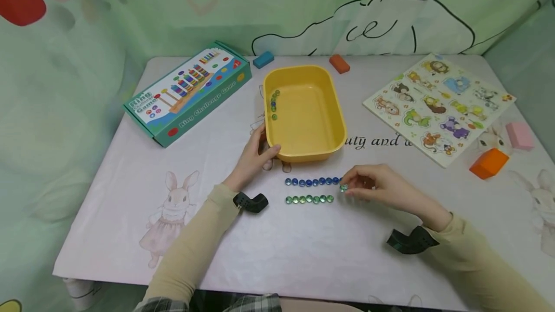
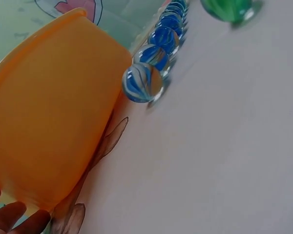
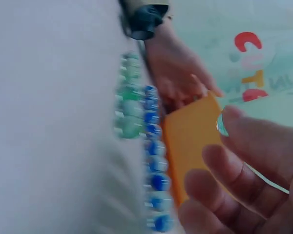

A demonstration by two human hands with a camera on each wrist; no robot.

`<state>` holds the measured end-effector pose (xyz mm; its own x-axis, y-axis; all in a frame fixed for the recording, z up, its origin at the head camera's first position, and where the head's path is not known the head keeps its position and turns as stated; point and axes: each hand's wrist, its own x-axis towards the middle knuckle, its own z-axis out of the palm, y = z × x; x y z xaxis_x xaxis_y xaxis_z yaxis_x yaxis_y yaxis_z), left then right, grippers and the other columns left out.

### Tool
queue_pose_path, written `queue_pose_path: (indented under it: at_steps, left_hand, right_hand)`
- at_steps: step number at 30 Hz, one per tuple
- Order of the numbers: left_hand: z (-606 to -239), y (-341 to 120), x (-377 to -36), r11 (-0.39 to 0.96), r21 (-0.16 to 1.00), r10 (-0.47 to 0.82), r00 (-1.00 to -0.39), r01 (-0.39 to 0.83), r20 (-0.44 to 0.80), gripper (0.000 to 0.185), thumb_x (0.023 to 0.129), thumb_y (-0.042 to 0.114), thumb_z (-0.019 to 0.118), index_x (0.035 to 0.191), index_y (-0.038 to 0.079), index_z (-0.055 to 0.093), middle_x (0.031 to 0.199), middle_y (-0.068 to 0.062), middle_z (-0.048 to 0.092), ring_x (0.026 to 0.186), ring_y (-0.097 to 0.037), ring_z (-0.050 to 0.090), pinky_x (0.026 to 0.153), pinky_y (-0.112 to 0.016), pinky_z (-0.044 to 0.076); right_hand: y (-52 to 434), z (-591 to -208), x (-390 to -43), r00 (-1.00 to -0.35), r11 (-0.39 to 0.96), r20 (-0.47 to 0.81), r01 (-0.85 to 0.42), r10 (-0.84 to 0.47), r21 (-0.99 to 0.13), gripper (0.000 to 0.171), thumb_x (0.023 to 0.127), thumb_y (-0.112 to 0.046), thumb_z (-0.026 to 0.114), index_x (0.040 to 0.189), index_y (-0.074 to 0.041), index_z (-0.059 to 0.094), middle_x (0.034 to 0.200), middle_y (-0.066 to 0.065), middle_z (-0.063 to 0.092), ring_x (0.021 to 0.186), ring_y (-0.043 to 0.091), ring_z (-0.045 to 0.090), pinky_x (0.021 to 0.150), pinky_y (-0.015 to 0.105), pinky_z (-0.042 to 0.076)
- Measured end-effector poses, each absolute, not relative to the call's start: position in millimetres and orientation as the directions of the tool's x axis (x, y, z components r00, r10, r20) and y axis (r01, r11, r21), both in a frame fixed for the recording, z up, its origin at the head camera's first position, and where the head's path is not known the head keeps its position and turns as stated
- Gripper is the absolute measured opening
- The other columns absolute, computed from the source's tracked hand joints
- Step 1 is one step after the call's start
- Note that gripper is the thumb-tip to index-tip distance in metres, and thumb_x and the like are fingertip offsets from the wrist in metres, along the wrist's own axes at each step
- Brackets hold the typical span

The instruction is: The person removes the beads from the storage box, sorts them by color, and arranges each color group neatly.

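In the head view my left hand [image 1: 250, 159] grips the near left corner of a yellow plastic tub [image 1: 305, 131], thumb at the rim and fingers against the outer wall. Several marbles [image 1: 274, 104] lie along the tub's left side. My right hand [image 1: 383, 187] pinches a green glass marble [image 1: 343, 188] between thumb and fingertip, just off the right end of two rows. The blue marble row [image 1: 309, 183] lies nearer the tub; the shorter green marble row [image 1: 309, 199] runs parallel in front. In the right wrist view the pinched marble [image 3: 221, 125] is partly hidden by the fingers.
A green ring game box [image 1: 191, 93] lies at the back left. Behind the tub are a blue block [image 1: 263, 59] and a red-orange block [image 1: 339, 63]. An animal puzzle board [image 1: 440, 107] lies at right, near an orange block [image 1: 489, 163] and a pink block [image 1: 520, 136].
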<state>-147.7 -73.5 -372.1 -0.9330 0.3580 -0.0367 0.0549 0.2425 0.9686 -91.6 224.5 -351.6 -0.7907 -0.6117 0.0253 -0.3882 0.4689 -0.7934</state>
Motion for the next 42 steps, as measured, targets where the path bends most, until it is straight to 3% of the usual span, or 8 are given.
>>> queue_pose_path:
  at_steps: [13,28,35,42]
  left_hand:
    - [-373,-74,-148,0.242,0.968,0.354,-0.935,0.060,-0.031,0.069,0.093,0.020,0.053,0.147,0.004,0.015,0.147,-0.018,0.029,0.137,-0.027,0.025,0.114,-0.040,0.016]
    - [-376,-73,-149,0.226,0.972,0.357,-0.934,0.065,-0.021,0.069,0.093,0.019,0.053,0.147,0.003,0.014,0.147,-0.018,0.028,0.137,-0.028,0.024,0.114,-0.040,0.016]
    - [-375,-73,-149,0.226,0.972,0.357,-0.934,0.063,-0.022,0.068,0.093,0.019,0.053,0.147,0.003,0.015,0.147,-0.018,0.029,0.136,-0.028,0.026,0.114,-0.040,0.016]
    - [-374,-73,-148,0.216,0.974,0.361,-0.933,0.068,-0.015,0.068,0.093,0.018,0.053,0.147,0.003,0.015,0.146,-0.019,0.030,0.135,-0.030,0.027,0.114,-0.041,0.016]
  right_hand:
    - [214,-381,-72,-0.871,0.674,-0.040,-0.348,-0.489,-0.652,0.011,0.082,-0.011,0.069,0.091,-0.012,0.063,0.067,-0.012,0.052,0.057,-0.001,0.042,0.051,0.019,0.038]
    - [209,-382,-71,-0.874,0.705,-0.059,-0.347,-0.483,-0.618,0.009,0.084,-0.014,0.068,0.092,-0.011,0.065,0.065,-0.011,0.047,0.056,-0.001,0.039,0.051,0.019,0.035]
    - [212,-373,-78,-0.846,0.683,-0.100,-0.347,-0.524,-0.642,0.018,0.084,-0.018,0.068,0.099,-0.010,0.064,0.068,-0.011,0.050,0.059,0.000,0.042,0.053,0.018,0.037]
    - [216,-338,-104,-0.775,0.643,-0.114,-0.422,-0.622,-0.639,0.016,0.083,-0.016,0.068,0.098,-0.009,0.065,0.070,-0.011,0.054,0.061,0.001,0.045,0.053,0.019,0.040]
